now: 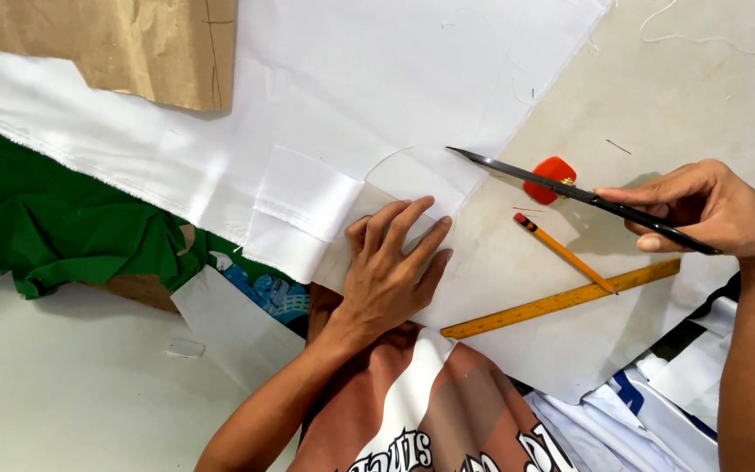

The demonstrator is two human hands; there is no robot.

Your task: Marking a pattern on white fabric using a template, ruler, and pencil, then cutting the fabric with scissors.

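Left hand (391, 271) flat, fingers spread, pressing down on white fabric (325, 131) at table edge. Right hand (709, 210) closed around black scissors (570, 192), blades nearly closed, tip at cloth's edge. Nearby: pencil (563, 252), yellow ruler (561, 300), orange chalk (552, 175).

Bright even daylight, white cloth (351, 96) nearly glaring, soft shadows just beside the right hand (709, 210) (falling leftward), sharp focus, slight softness toward the edges
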